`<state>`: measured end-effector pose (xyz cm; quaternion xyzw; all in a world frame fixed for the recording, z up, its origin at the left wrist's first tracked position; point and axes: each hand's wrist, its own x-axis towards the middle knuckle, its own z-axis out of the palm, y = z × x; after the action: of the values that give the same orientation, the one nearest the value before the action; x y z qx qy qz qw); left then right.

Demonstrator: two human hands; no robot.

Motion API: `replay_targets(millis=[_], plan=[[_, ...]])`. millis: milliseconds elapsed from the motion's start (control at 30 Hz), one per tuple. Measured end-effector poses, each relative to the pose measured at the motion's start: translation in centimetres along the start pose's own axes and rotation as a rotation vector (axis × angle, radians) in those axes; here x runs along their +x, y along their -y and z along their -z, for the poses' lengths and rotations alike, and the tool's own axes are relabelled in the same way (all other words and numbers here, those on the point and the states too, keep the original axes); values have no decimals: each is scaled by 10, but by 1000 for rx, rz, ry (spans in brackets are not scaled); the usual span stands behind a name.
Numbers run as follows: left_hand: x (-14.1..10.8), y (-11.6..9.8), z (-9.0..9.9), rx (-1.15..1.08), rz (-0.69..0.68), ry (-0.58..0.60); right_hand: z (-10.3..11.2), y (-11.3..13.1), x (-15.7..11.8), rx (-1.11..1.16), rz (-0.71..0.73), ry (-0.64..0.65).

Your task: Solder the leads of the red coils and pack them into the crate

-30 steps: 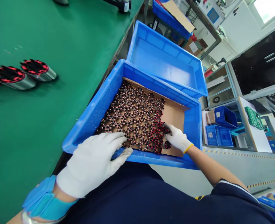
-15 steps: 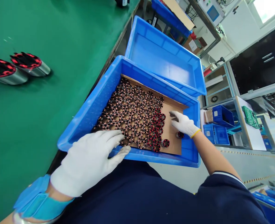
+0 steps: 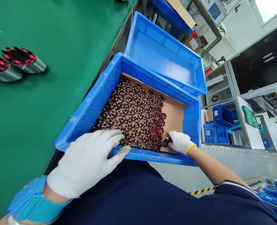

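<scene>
Rows of wound motor stators (image 3: 132,114) stand packed on cardboard inside a blue bin (image 3: 191,122). Most show copper windings; the ones at the right edge of the block have red insulation. My right hand (image 3: 179,142), in a white glove, is closed on a stator (image 3: 170,139) mostly hidden by the fingers. Just left of it stands another red stator (image 3: 165,143), close or touching. My left hand (image 3: 89,159), also gloved, lies over the bin's near-left rim with its fingers outstretched, beside the copper stators; it holds nothing.
Two larger silver stators (image 3: 23,61) with red insulation are on the green tabletop (image 3: 65,37) at left. A second blue bin (image 3: 161,50) sits behind the first. Shelving with small blue bins (image 3: 215,132) stands at right, past the striped floor tape.
My right hand has moved left and toward me, and its fingers have closed on the loose stator, bringing it beside the packed block. My left hand stays nearly in place.
</scene>
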<state>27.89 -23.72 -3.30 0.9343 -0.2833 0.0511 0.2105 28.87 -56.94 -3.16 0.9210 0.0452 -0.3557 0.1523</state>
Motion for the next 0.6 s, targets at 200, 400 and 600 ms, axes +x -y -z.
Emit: replay_targets(millis=[200, 400, 600], plan=[[0, 0, 0, -20, 12, 29, -8, 14, -21, 139, -229, -122], [0, 0, 0, -29, 18, 38, -2, 24, -16, 83, -171, -93], [-1, 0, 0, -37, 21, 3, -9, 26, 2, 142, -184, -35]])
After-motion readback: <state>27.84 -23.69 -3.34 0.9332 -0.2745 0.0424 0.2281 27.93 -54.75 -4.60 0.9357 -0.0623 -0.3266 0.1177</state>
